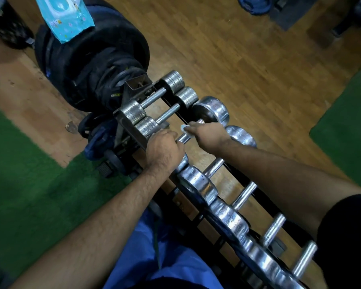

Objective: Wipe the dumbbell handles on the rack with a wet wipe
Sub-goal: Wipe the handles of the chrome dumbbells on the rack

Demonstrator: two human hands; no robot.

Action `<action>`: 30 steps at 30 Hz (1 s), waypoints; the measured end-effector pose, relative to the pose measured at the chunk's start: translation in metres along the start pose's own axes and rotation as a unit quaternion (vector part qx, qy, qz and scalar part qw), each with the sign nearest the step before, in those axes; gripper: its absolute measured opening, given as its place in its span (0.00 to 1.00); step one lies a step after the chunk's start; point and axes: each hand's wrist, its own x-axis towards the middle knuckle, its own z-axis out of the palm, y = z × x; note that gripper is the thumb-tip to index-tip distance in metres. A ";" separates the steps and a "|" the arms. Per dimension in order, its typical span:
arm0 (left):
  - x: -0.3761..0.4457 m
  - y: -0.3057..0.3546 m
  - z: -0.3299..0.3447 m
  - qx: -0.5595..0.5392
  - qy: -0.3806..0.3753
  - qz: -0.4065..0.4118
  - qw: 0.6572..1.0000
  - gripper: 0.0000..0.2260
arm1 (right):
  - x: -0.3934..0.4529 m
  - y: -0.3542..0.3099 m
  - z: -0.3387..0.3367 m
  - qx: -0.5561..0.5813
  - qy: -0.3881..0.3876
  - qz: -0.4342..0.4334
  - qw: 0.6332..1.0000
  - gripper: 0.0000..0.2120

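Observation:
A black rack (176, 113) carries a row of chrome dumbbells running from the middle of the view to the lower right. My right hand (209, 133) is wrapped around the handle (184, 139) of the third dumbbell from the far end, with a white wet wipe (184, 128) showing past my fingertips. My left hand (164, 148) grips the near end of that same dumbbell, fingers curled over it beside the handle. Two smaller dumbbells (157, 98) lie beyond my hands, and several bigger ones (244, 195) lie nearer to me.
A blue pack of wet wipes (65, 15) stands on a stack of black weight plates (88, 59) at the rack's far end. More plates (98, 140) lean below it. The floor is wood with green mats (29, 184) left and right.

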 end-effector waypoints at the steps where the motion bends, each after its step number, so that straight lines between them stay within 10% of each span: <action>1: 0.000 0.001 -0.001 0.001 -0.005 -0.002 1.000 0.14 | -0.006 0.008 0.000 0.014 0.010 0.022 1.000 0.25; 17: 0.004 -0.003 -0.007 0.005 -0.039 -0.002 0.999 0.12 | -0.023 -0.022 0.024 0.120 0.140 0.211 0.960 0.20; 20: 0.005 -0.004 -0.010 -0.001 -0.055 -0.002 0.998 0.11 | -0.024 -0.034 0.030 0.199 0.179 0.323 0.908 0.15; 24: 0.007 -0.008 -0.012 0.004 -0.054 0.026 0.998 0.10 | -0.010 -0.055 0.027 0.423 0.252 0.446 0.748 0.15; 30: 0.009 -0.015 -0.012 0.000 -0.049 0.055 0.997 0.09 | 0.007 -0.066 0.013 0.465 0.219 0.541 0.666 0.16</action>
